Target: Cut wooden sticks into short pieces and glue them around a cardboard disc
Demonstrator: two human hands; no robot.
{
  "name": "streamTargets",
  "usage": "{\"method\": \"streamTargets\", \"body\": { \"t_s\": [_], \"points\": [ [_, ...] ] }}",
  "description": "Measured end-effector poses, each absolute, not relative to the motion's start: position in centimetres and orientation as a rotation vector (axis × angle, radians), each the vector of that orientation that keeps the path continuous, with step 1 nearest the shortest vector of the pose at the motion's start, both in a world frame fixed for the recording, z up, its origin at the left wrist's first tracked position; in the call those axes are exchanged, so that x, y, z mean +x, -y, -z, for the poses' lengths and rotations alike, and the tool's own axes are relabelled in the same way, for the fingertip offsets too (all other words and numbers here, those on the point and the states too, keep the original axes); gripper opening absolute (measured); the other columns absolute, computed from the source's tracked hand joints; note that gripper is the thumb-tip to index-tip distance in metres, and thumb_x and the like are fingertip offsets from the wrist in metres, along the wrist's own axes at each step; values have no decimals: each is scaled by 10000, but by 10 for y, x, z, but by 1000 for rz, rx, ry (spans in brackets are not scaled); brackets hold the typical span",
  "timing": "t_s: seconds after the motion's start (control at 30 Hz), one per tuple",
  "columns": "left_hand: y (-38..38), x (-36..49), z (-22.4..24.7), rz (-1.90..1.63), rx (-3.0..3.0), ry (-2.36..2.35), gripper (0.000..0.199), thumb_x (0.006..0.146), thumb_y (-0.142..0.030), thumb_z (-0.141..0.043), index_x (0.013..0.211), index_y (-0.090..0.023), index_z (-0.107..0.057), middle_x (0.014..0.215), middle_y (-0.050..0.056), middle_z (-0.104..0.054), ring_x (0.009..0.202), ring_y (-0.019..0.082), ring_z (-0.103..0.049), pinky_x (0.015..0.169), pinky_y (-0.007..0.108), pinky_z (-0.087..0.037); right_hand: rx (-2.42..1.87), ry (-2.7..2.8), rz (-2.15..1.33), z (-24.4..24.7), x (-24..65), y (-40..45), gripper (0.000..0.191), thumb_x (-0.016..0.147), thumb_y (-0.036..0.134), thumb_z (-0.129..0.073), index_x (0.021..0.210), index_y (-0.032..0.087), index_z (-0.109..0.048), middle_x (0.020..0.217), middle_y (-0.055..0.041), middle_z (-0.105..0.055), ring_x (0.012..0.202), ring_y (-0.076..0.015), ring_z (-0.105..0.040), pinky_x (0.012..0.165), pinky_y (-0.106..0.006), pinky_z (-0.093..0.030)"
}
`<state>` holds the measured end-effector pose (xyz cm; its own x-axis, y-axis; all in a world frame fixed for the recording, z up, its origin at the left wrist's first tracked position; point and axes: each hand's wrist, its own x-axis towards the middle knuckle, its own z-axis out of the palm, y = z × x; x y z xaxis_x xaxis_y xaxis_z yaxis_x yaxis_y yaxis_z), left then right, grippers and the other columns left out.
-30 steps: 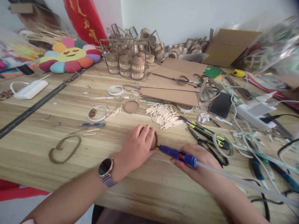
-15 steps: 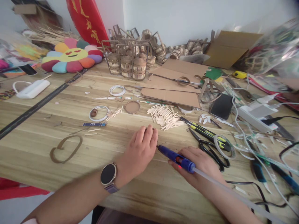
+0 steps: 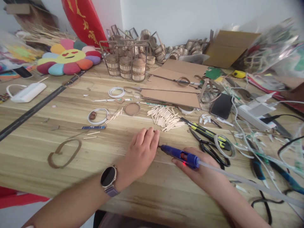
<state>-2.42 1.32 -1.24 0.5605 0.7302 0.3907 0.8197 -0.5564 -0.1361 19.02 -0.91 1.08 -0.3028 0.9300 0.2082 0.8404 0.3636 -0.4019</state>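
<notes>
My right hand (image 3: 201, 164) is wrapped round a blue hot glue gun (image 3: 179, 155), with a long clear glue stick (image 3: 239, 179) trailing from its back end. The nozzle points left and reaches the fingertips of my left hand (image 3: 144, 148). Those fingers are curled down and pressed together near the table; a small dark piece shows at their tips, but most of what they hold is hidden. Just beyond lies a heap of short wooden sticks (image 3: 165, 117). A round cardboard disc with a rim (image 3: 132, 109) sits left of the heap.
Black scissors (image 3: 209, 148), a yellow-black utility knife (image 3: 206, 133) and a tape roll (image 3: 224, 146) lie right. Cardboard sheets (image 3: 171, 96) and small stick baskets (image 3: 125, 67) stand behind. A brown strip loop (image 3: 64, 153) is left; cables and a power strip (image 3: 257, 112) are far right.
The view has shifted slightly, so the table's things appear a little further left. The glue gun has turned a little flatter, its nozzle still at my left fingertips.
</notes>
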Motion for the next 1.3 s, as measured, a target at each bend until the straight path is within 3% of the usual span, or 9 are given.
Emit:
{"method": "streamTargets", "body": {
  "t_s": [0.33, 0.73, 1.3],
  "points": [
    [-18, -26, 13, 521, -2554, 1380, 571, 877, -348, -616, 1326, -22, -481, 1311, 219, -569, 1142, 350, -520, 973, 483, -452, -1521, 2257, -313, -16, 189, 9, 322, 882, 424, -537, 619, 247, -481, 565, 6, -594, 507, -170, -597, 470, -258, -420],
    [-23, -28, 16, 692, -2576, 1431, 524, 829, -293, -602, 1284, -58, -489, 1258, 198, -584, 1128, 351, -499, 961, 512, -458, -1676, 2001, -647, -18, 206, 6, 301, 793, 499, -634, 813, 219, -743, 792, -57, -785, 697, -271, -743, 586, -324, -598],
    [-23, -31, 13, 716, -2584, 1339, 534, 808, -309, -632, 1241, -12, -535, 1240, 215, -598, 1119, 360, -507, 980, 504, -468, -1621, 1989, -757, -24, 203, 2, 246, 802, 443, -619, 817, 242, -761, 794, -32, -793, 700, -272, -747, 607, -337, -613]
  ]
}}
